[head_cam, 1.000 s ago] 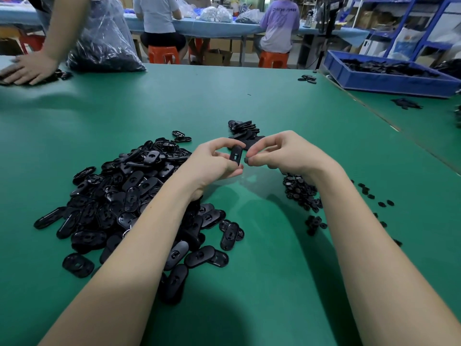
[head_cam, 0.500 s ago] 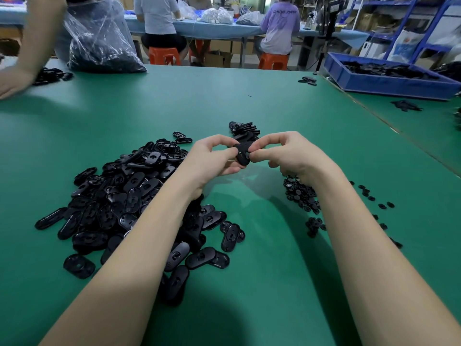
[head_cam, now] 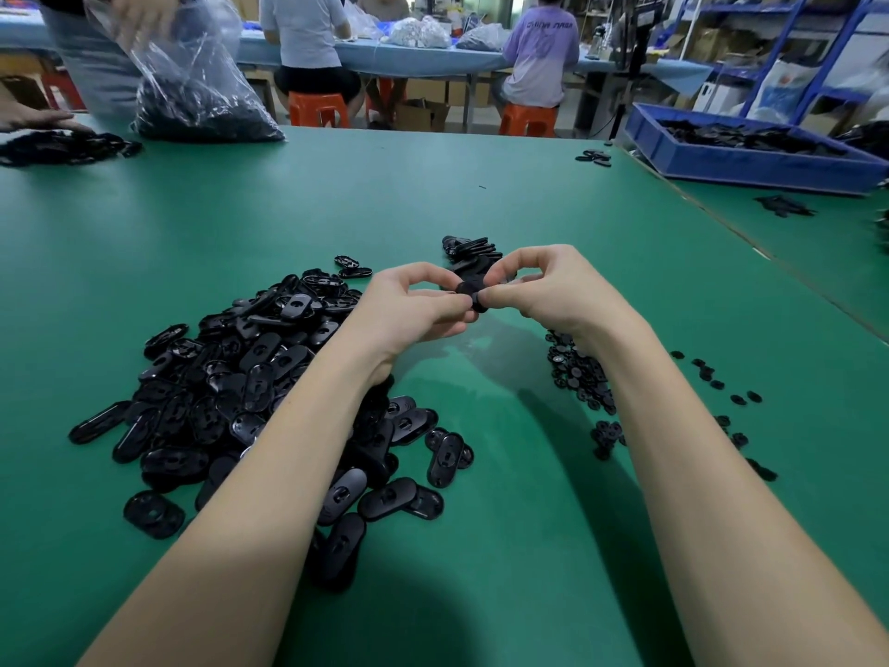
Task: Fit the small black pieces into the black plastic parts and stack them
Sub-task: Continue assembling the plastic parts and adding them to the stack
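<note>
The green table mat (head_cam: 433,195) runs wide and bare beyond the big heap of black oval plastic parts (head_cam: 250,387), as far as its far edge, where a clear plastic bag of black parts (head_cam: 202,98) sits; to the right of the heap a seam line marks where the mat meets a second green surface carrying a blue plastic tray (head_cam: 750,151). A bare strip of green lies between the heap and the loose scatter of small black round pieces (head_cam: 582,373) to its right. Past the table, a seated person's lilac shirt (head_cam: 543,55) bears dark lettering across the back, too blurred to read surely. Just above and right of the heap, the left hand (head_cam: 409,305) and right hand (head_cam: 548,291) meet, both raised off the mat, each pinching one black plastic part (head_cam: 470,292) between thumb and forefinger, fingers curled. Right behind that part, further from the heap, stands a short row of stacked black parts (head_cam: 469,252).
</note>
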